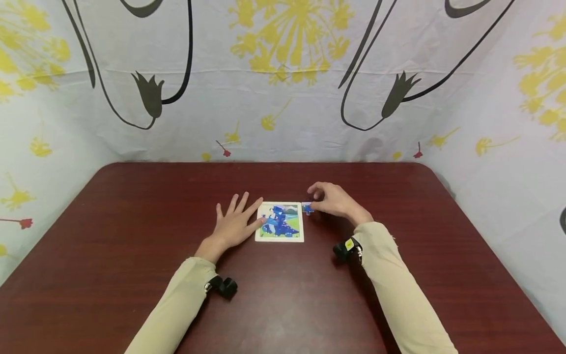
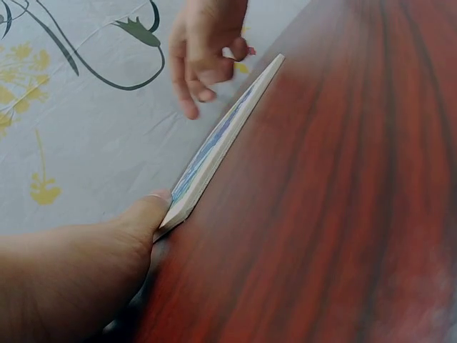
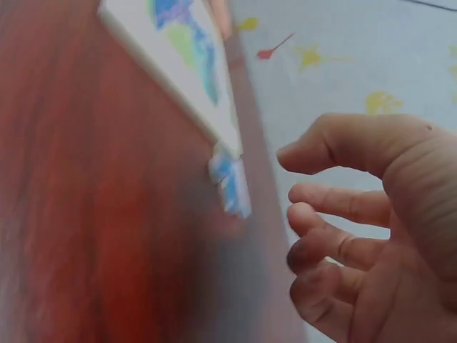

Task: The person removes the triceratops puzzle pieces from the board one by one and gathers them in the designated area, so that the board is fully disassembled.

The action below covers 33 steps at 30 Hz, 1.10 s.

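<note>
A square jigsaw puzzle (image 1: 289, 223) in a white frame lies flat on the table, with a blue cartoon dinosaur on a green ground. My left hand (image 1: 232, 227) rests at its left side, fingers spread, the thumb lying over the frame's edge onto the picture. Beside the frame's upper right corner lies a small puzzle piece (image 1: 307, 208) printed in blue. Just right of that piece is my right hand (image 1: 337, 200), its fingers loosely bent. In the right wrist view the thumb and fingers stand apart with nothing between them, and the piece (image 3: 231, 187) is clear of them.
The dark red wooden table (image 1: 283, 300) extends around the puzzle on every side. Behind it hangs a pale cloth (image 1: 283, 113) with yellow and grey plant prints, reaching the table's far edge. A small black camera (image 1: 227, 286) is strapped at the left wrist, another (image 1: 342, 250) at the right.
</note>
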Available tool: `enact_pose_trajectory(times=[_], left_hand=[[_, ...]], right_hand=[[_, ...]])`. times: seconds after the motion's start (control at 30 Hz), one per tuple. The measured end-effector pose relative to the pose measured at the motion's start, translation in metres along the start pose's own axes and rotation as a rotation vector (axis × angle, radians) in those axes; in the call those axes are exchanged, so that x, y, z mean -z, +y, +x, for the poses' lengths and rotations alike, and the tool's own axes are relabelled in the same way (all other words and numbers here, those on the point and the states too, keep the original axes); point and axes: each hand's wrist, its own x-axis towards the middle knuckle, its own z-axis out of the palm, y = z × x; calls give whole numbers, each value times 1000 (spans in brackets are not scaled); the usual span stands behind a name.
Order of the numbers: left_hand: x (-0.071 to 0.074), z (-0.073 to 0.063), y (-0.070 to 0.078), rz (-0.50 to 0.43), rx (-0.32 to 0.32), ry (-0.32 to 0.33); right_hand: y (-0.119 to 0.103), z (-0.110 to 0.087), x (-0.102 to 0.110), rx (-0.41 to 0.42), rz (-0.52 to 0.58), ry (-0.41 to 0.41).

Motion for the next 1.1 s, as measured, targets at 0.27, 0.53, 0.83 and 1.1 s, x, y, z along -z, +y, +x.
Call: enact_pose_trajectory(times=[0.27,0.53,0.83,1.1], left_hand=[[1,0,-1,-1,11,-7],[1,2,0,4,12,-15],[1,1,-1,12,19,-8],[0,1,-1,24,17,-18]], right_hand=[[-27,17,-12,104,-17,-84],[-43,31,-31,153,-75,-239],[-49,33,-32,165,-135,-323],[-46,33,-35,142,-76,-287]])
